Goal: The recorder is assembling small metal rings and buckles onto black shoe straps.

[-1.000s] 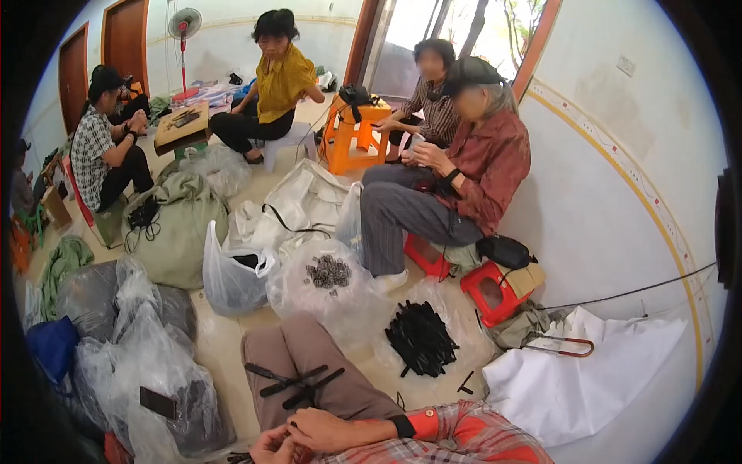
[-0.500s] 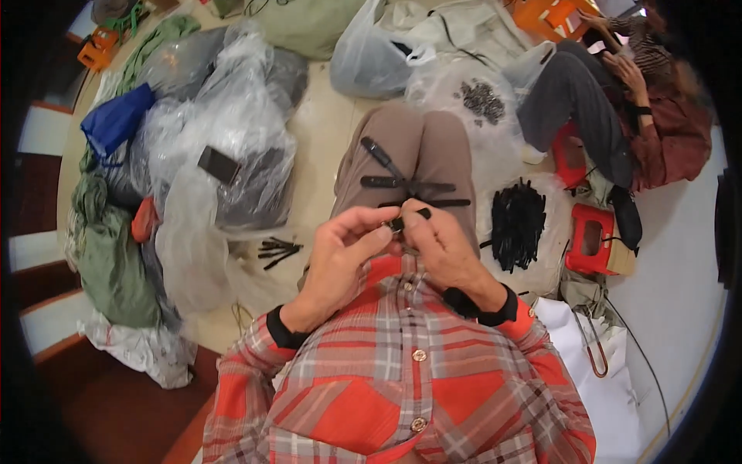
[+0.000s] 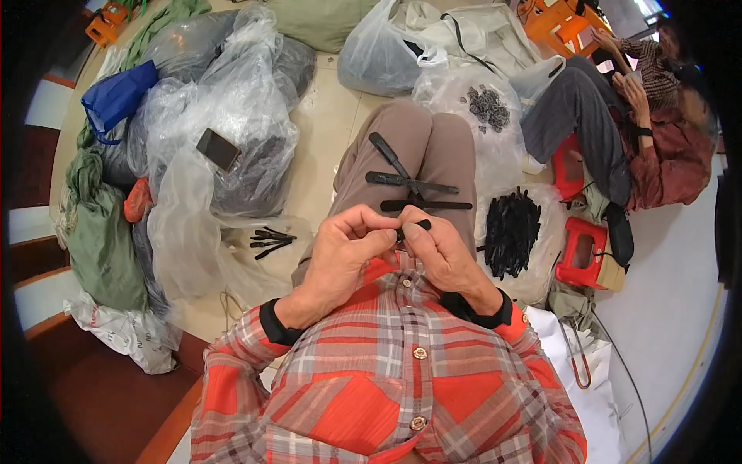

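Note:
My left hand (image 3: pixel 345 246) and my right hand (image 3: pixel 440 254) meet over my lap, thumbs and fingers pinched on one short black strap (image 3: pixel 418 228). Most of that strap is hidden behind the fingertips; a dark end sticks out beside the right thumb. Just beyond the hands, several black straps (image 3: pixel 411 182) lie across my thighs, two of them crossing. To the right, a thick pile of similar straps (image 3: pixel 512 234) rests on clear plastic. A smaller fan of straps (image 3: pixel 272 241) lies on plastic at the left.
Small grey pieces (image 3: pixel 488 108) lie heaped on a plastic bag ahead right. A phone (image 3: pixel 219 148) rests on large plastic-wrapped bundles (image 3: pixel 251 182) at left. Red stools (image 3: pixel 581 251) stand at right, near a seated person (image 3: pixel 665 147). A white bag (image 3: pixel 379 54) sits ahead.
My fingertips have drawn closer round the small strap, and the shiny bit that showed between them is now covered. The whole view has shifted slightly.

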{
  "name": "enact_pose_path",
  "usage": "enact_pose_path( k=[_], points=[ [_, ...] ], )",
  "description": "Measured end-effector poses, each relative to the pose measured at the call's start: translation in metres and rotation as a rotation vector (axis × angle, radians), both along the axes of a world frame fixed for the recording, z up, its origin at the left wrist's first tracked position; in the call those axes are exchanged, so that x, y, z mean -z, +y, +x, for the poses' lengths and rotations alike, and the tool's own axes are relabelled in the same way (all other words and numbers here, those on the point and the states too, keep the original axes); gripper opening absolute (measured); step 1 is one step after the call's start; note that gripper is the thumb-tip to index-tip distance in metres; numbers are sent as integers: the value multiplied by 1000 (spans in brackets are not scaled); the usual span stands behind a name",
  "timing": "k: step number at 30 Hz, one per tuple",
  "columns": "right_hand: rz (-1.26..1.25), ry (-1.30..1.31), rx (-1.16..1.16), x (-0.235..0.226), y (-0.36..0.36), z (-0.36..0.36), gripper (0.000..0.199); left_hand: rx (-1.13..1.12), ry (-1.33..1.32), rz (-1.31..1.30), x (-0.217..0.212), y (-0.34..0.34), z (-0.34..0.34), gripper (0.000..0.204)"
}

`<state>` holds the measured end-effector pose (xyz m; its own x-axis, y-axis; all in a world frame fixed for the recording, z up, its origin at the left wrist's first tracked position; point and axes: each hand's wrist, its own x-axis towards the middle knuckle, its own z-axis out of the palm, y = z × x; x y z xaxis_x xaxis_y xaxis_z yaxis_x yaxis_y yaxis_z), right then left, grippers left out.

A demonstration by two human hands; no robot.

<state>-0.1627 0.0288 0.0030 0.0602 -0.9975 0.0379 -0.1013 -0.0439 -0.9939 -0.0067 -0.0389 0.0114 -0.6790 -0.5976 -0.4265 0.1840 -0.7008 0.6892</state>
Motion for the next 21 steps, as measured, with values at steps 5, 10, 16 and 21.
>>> enact_pose_path(
  k=[5, 10, 16, 21],
  points=[
    [174, -41, -2, -9, -5, -5, 17, 68, -105, -110, -9, -8, -4, 9],
    [33, 215, 136, -11, -9, 1, 10, 76, -239, -222, -14, -5, -7, 16],
    [-158, 592, 235, 10, 7, 5, 13, 147, -264, -461, -5, 5, -7, 17],
    [-121, 673, 234, -7, 25, 9, 16, 204, -394, -386, -11, 22, -7, 16]
  ],
)
